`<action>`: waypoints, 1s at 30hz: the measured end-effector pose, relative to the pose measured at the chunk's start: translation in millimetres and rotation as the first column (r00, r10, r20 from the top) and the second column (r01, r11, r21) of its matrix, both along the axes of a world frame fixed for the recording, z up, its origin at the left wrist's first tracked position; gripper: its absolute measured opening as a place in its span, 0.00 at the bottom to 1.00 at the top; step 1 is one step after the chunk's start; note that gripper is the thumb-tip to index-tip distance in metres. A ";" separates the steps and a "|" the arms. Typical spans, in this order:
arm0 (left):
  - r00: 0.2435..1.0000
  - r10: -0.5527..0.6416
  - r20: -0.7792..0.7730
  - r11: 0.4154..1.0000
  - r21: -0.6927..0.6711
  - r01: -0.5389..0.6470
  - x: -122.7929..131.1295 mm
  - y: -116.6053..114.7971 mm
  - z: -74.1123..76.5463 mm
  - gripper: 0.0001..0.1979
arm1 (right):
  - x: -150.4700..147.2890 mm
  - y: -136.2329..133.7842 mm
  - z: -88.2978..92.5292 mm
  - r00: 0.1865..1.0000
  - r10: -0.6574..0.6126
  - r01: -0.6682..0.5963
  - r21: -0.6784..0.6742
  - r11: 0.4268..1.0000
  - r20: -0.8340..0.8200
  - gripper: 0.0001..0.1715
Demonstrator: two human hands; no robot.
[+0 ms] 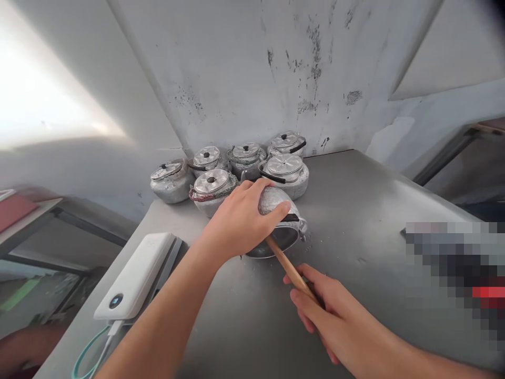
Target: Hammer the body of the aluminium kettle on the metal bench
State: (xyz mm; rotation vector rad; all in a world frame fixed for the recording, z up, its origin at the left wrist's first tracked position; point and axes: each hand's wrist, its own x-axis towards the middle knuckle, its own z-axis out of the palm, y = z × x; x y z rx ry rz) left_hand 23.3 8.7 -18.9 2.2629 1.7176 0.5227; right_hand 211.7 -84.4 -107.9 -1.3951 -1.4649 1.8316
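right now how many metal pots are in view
7: the far-left pot, a back-left pot, a back-middle pot, a back-right pot, a front-left pot, a front-right pot and the tipped pot under the left hand. Others may be hidden.

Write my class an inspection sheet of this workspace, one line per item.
Surface: grey table, a few specks.
Job's things: tipped pot, mouth towards the person; wooden stick, far end hidden.
Clutter: six lidded pots behind; white power bank at left; pixelated patch at right, unreadable.
Grips: left grip over tipped pot; right grip around wooden stick.
Cables: white cable plugged into power bank; teal cable alongside.
Surroundings: grey wall, dark marks.
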 end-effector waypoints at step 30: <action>0.997 0.071 -0.019 0.997 -0.036 -0.072 2.5 -2.1 5.4 0.27 | 4.9 17.4 14.8 0.994 -0.026 0.019 -0.070 0.997 -0.105 0.21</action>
